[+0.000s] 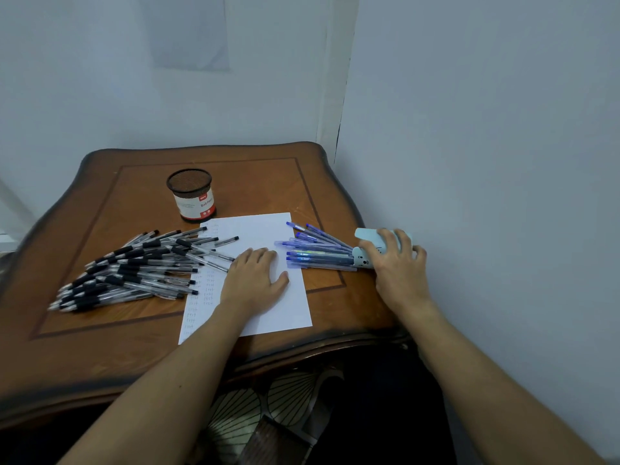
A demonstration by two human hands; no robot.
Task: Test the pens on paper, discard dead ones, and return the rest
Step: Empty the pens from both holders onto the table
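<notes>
Pale walls [469,129] corner a wooden tabletop [134,330]. Centre: white paper [261,229] with rows of test marks, the left hand [256,280] lying flat on it, grip wide. At 9 o'clock, a heap of black pens [141,266]; at 12, a mesh pen cup [193,196]; at 3, blue pens [318,253] fanning from a pale blue case [364,234], the right hand [397,263] with its grip closed around the case.

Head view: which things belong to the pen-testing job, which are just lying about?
Job: white paper sheet, black-grip clear pens, blue pens, pale blue pen case, black mesh pen cup.
Lying about: pale sheet on wall, patterned object under brown wooden table.
</notes>
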